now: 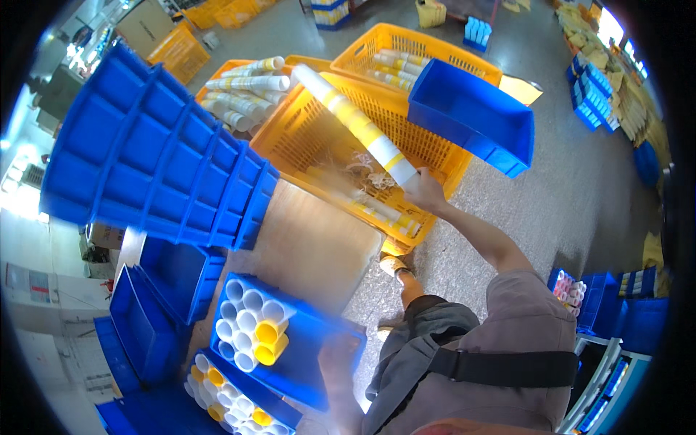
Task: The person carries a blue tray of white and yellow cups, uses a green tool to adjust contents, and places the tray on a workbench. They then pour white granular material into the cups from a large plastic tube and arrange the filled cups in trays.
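Observation:
My right hand (426,190) is closed round the lower end of a long white tube with yellow bands (355,125). The tube slants up and to the left over a yellow slatted crate (290,148), which holds a few more tubes and pale scraps at its bottom. My left hand (339,359) is smeared by motion beside the blue bin (308,344) on the table, so its fingers cannot be read. White and yellow tubes (248,319) stand on end at that bin's left side.
Stacked blue bins (156,148) rise at the left of the wooden table (312,235). Another blue bin (471,101) rests across the crates at the right. Behind, a yellow crate (435,47) holds banded tubes. More short tubes (228,399) fill a bin nearer me.

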The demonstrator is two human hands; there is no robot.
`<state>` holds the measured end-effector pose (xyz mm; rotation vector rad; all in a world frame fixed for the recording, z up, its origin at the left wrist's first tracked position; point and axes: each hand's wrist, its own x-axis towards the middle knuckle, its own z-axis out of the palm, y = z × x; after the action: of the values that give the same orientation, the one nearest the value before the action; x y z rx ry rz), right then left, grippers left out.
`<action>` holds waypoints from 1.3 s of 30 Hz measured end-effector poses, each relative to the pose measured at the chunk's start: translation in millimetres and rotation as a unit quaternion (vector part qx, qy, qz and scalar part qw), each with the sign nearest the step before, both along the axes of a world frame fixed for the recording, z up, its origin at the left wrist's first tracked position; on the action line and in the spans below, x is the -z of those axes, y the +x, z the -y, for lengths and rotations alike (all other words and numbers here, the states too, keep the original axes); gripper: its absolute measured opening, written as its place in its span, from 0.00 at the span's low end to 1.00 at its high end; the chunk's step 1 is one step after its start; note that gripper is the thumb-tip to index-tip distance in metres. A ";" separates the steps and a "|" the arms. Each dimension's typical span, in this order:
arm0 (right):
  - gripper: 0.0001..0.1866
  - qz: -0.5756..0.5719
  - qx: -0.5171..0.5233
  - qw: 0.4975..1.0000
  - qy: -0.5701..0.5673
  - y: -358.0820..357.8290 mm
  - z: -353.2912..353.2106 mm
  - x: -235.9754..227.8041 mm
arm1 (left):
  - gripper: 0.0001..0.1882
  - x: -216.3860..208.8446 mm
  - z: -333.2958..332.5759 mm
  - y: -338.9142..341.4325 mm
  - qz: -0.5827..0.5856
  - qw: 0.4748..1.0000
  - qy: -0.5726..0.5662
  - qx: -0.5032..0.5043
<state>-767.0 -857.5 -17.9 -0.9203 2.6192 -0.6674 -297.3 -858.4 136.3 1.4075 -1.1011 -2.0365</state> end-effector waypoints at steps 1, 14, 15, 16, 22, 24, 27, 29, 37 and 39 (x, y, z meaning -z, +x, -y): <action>0.44 -0.022 -0.007 0.999 -0.031 16.9 -20.0 -19.6 | 0.13 -6.6 -3.3 8.1 -0.002 0.997 -0.070 0.018; 0.37 0.101 -0.397 0.909 -0.080 255.3 -206.8 -203.5 | 0.36 -137.9 75.1 125.7 0.027 0.855 -0.494 -0.154; 0.37 0.159 -0.416 0.891 -0.089 274.6 -205.3 -215.7 | 0.35 -134.7 75.2 147.5 -0.108 0.884 -0.395 -0.225; 0.37 0.216 -0.443 0.862 -0.118 293.9 -200.3 -228.0 | 0.34 -128.7 75.7 167.1 -0.240 0.884 -0.303 -0.263; 0.39 0.673 -0.588 0.441 -0.083 407.4 -186.5 -299.2 | 0.32 -89.1 24.4 285.1 -0.103 0.927 -0.164 -0.321; 0.32 0.656 -0.645 0.369 -0.133 441.2 -185.1 -304.8 | 0.32 -85.8 -0.8 294.6 -0.135 0.929 -0.126 -0.321; 0.25 0.604 -0.550 0.498 -0.293 493.7 -142.1 -277.4 | 0.32 -85.3 -52.7 271.5 -0.245 0.924 -0.023 -0.294; 0.29 0.477 -0.388 0.757 -0.223 517.6 -98.5 -239.2 | 0.33 -85.6 -97.3 246.4 -0.341 0.898 0.074 -0.269; 0.21 0.739 -0.226 0.633 -0.041 541.6 -91.2 -132.7 | 0.34 -75.0 -185.0 197.7 -0.476 0.779 0.272 -0.302; 0.21 0.753 -0.223 0.619 0.000 545.7 -79.2 -133.9 | 0.35 -80.6 -181.2 199.7 -0.474 0.781 0.276 -0.298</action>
<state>-221.2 -778.3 116.0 -0.4805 0.8151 -0.7474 -97.6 -677.2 216.9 0.5619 0.3612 -2.1411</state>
